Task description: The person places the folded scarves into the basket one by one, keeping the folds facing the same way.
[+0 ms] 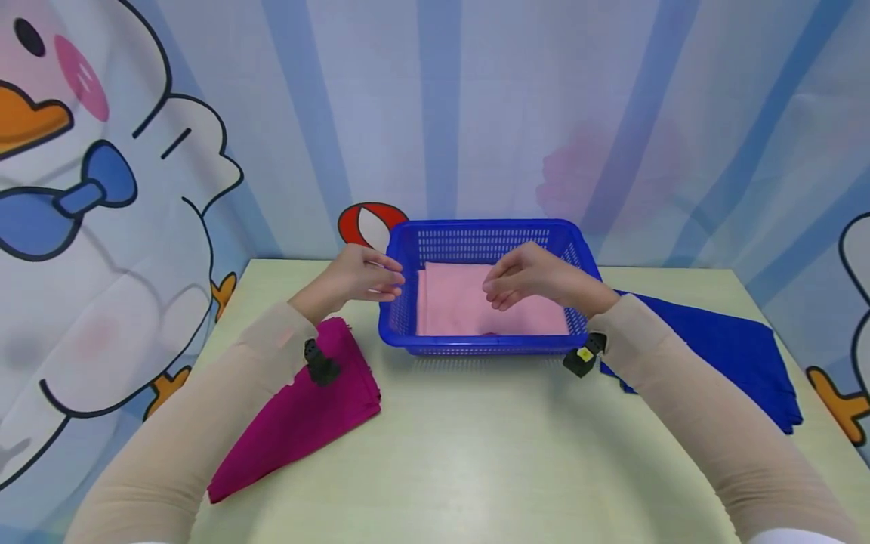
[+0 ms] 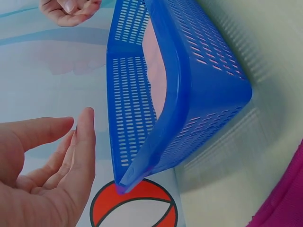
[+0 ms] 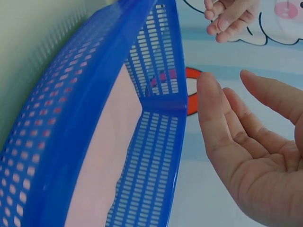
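A blue plastic basket [image 1: 484,341] with slotted walls stands at the back of the table, and a folded pink cloth [image 1: 455,302] lies flat on its bottom. My left hand [image 1: 360,278] hovers by the basket's left rim, holding nothing; in the left wrist view its thumb and fingers [image 2: 84,146] are loosely bent with a gap between them. Above the basket's right half is my right hand [image 1: 526,276], also holding nothing. Seen from the right wrist, the relaxed fingers [image 3: 213,113] are apart from the basket wall [image 3: 147,165].
A folded magenta cloth [image 1: 306,423] lies on the table left of the basket, partly under my left forearm. To the right is a folded blue cloth [image 1: 727,347], partly hidden by my right forearm. A printed cartoon backdrop [image 1: 503,113] rises behind the table [image 1: 476,453].
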`<state>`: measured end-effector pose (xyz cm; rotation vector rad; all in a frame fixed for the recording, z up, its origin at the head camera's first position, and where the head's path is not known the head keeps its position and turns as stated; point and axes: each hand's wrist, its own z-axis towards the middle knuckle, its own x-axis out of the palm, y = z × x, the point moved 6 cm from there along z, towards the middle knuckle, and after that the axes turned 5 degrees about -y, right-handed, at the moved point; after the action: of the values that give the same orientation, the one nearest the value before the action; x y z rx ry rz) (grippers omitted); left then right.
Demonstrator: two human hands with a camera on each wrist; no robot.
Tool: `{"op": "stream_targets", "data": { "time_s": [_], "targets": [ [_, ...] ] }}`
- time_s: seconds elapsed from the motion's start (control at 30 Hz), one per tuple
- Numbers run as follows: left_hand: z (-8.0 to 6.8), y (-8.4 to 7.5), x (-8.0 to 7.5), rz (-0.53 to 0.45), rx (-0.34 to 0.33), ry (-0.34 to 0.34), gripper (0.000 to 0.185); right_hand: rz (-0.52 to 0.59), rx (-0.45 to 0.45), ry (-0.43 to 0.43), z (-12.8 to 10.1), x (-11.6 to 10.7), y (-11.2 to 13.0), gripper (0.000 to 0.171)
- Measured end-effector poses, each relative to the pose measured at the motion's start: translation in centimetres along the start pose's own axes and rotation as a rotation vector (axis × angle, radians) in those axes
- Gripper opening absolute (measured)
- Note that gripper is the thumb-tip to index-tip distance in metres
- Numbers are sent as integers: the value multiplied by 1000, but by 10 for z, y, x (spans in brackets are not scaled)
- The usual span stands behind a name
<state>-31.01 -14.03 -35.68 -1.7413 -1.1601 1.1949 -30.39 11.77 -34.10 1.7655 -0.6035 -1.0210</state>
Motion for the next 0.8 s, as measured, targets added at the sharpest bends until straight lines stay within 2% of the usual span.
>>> {"op": "stream_targets", "data": {
  "time_s": [0.13,0.47,0.8],
  "targets": [
    [-2,3,-7,3,-1,-13,27,-2,-21,18,3,10,3,17],
    [-3,20,-25,63,-60,-84,28,-16,-11,62,12,34,4,19],
    [-10,34,-41,66,-60,-82,32,-7,-16,108,12,58,13,16]
  ]
}}
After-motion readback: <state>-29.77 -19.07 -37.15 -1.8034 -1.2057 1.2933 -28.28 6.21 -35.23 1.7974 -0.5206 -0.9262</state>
